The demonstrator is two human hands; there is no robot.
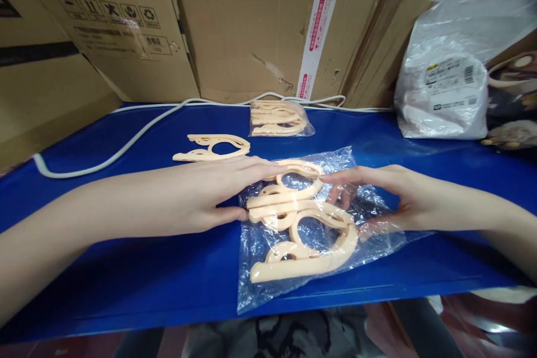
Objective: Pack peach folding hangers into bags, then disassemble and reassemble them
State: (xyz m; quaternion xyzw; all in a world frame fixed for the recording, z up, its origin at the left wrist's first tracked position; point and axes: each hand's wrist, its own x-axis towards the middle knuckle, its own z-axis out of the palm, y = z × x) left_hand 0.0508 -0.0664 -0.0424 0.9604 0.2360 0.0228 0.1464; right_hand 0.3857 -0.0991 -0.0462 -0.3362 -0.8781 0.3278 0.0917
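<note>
Two hands apart, both gripping | left hand (210, 196) clamps beige plastic hangers (302, 235) at mouth of clear plastic bag (268, 274) | right hand (390, 196) pinches bag film, steadying it | bag flat on blue table (126, 268), centre | loose hanger (213, 148) behind

I see both arms reaching inward, fingertips nearly meeting. My left hand (210, 197) lies palm down, fingers straight, thumb out below. My right hand (392, 197) stretches its forefinger leftward, other fingers loosely bent.
</note>
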